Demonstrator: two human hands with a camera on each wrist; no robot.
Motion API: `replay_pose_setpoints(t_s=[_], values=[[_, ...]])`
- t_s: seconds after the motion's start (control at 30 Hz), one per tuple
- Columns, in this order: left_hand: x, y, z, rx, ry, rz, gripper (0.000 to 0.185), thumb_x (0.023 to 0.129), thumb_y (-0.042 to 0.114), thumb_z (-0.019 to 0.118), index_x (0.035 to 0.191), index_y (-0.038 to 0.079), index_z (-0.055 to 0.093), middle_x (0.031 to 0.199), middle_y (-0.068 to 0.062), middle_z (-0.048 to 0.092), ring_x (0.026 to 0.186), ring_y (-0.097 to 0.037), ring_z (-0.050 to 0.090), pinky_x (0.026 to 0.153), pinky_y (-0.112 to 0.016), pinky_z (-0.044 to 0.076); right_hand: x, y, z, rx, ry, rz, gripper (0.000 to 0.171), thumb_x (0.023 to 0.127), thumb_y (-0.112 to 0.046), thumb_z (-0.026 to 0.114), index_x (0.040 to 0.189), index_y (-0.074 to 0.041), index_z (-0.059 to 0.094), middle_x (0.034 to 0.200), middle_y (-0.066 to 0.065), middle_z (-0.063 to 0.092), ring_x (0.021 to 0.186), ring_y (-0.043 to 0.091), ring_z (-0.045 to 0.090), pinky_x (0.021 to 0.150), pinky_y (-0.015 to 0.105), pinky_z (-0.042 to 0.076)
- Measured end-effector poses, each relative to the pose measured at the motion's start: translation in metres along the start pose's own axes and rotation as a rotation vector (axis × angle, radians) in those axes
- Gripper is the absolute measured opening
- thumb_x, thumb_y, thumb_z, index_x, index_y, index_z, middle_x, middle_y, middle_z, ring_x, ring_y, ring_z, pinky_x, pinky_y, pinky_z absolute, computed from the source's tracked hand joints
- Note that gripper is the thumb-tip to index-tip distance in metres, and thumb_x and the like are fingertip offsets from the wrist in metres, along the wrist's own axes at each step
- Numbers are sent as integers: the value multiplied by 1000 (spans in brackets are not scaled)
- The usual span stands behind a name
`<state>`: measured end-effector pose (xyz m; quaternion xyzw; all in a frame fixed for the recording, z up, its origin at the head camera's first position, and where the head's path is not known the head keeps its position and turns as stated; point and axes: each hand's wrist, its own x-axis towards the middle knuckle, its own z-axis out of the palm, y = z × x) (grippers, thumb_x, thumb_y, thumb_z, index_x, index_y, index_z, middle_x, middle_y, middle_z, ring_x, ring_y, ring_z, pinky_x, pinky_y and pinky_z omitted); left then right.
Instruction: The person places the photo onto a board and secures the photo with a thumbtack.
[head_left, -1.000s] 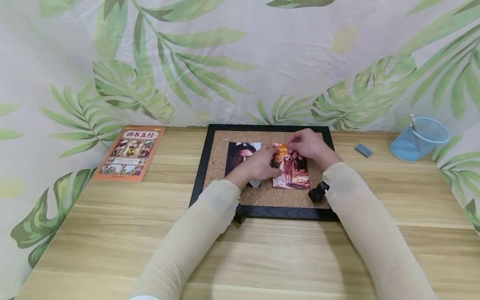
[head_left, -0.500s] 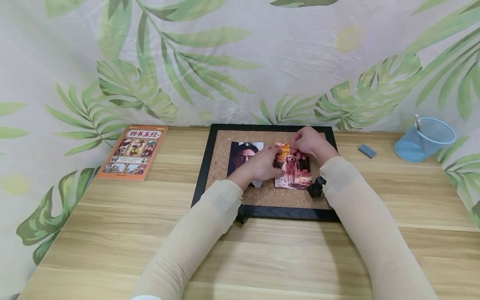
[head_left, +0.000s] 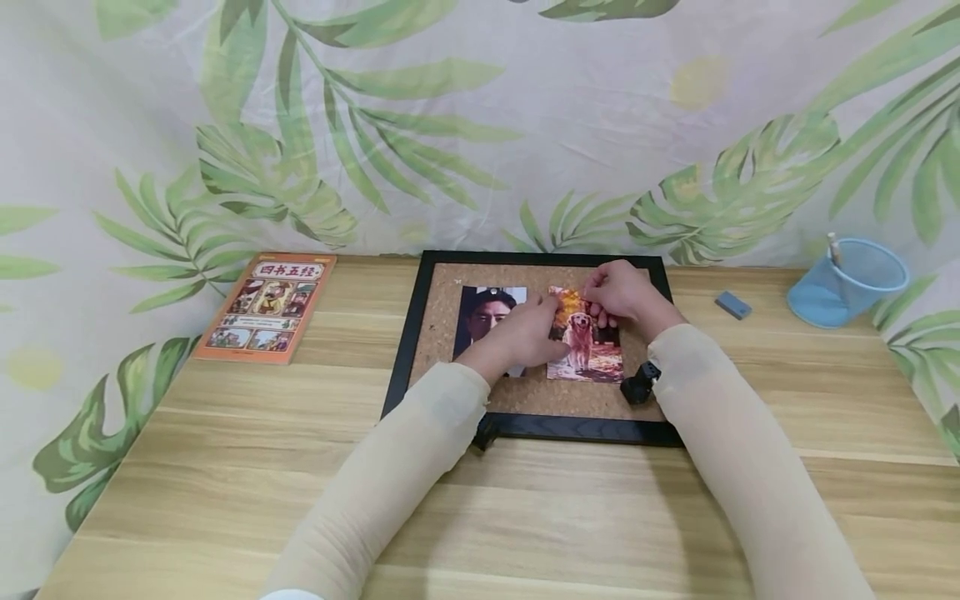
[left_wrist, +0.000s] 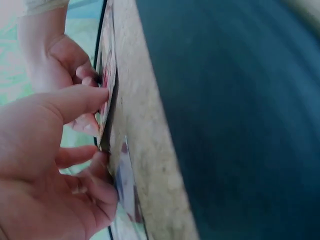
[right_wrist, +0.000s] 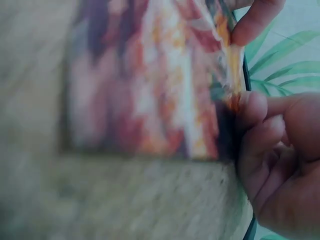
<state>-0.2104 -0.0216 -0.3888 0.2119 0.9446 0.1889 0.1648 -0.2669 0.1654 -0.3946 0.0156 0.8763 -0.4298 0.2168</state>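
Note:
A photo of a golden dog lies on the black-framed cork board. My left hand reaches across a portrait photo, its thumb and fingers spread along the dog photo's left edge. In the left wrist view, the left thumb rests on the dog photo. Near that photo's upper middle, my right hand has thumb and forefinger pinched together; the small thing between these fingertips is hidden. A pale pin head shows at the portrait's top edge.
On the wooden table, an orange comic-style book lies to the left. A blue eraser-like block is right of the board, and beyond it stands a blue mesh pen cup. A leaf-print cloth hangs behind.
Both hands stay at the dog photo with only slight shifts of the fingers. The whole head view has drifted a little.

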Motion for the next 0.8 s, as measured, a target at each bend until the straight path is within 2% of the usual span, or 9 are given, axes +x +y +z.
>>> replay_pose_setpoints(t_s=[0.17, 0.27, 0.37, 0.5, 0.63, 0.73, 0.8], values=[[-5, 4, 1, 118, 55, -7, 78, 85, 46, 65, 145, 6, 34, 141, -18, 38, 114, -32, 53, 92, -43, 48, -5, 2, 2, 8, 19, -79, 18, 98, -14, 52, 103, 2, 57, 70, 12, 62, 51, 19, 60, 47, 32, 50], [-10, 2, 1, 166, 100, 31, 76, 87, 48, 62, 145, 8, 35, 143, -17, 36, 114, -32, 53, 88, -44, 50, -11, 2, 1, 11, 14, -139, 22, 99, -15, 50, 106, 4, 57, 75, 15, 63, 53, 21, 62, 49, 35, 52], [-18, -3, 1, 136, 148, 95, 67, 89, 45, 59, 144, 12, 39, 140, -12, 41, 113, -26, 54, 85, -41, 51, -22, 1, 0, 51, 4, -205, 26, 100, -16, 48, 110, 6, 56, 82, 21, 63, 59, 26, 63, 53, 39, 54], [-33, -16, -5, 42, 224, 162, 52, 92, 35, 58, 137, 11, 49, 117, -5, 55, 96, -16, 55, 77, -33, 49, -39, 5, 1, 54, 36, -303, 28, 101, -21, 48, 108, 5, 58, 86, 21, 63, 67, 30, 64, 58, 40, 54], [-51, -34, -16, -66, 331, 187, 42, 93, 26, 58, 130, 8, 55, 104, -5, 57, 88, -16, 54, 71, -30, 46, -57, 9, -1, -86, 137, -390, 31, 100, -28, 48, 102, -1, 63, 86, 15, 64, 72, 27, 61, 63, 39, 52], [-65, -52, -24, -80, 430, 187, 40, 93, 26, 58, 128, 7, 56, 109, -8, 59, 97, -20, 56, 80, -36, 47, -71, 10, -5, -227, 213, -410, 35, 100, -35, 46, 110, -6, 64, 94, 12, 64, 80, 24, 59, 69, 40, 48], [-75, -64, -30, -40, 494, 182, 42, 94, 29, 57, 128, 5, 56, 116, -11, 58, 106, -24, 55, 90, -40, 45, -79, 11, -8, -306, 239, -433, 40, 100, -37, 45, 121, -7, 60, 106, 11, 63, 91, 25, 59, 77, 43, 47]])
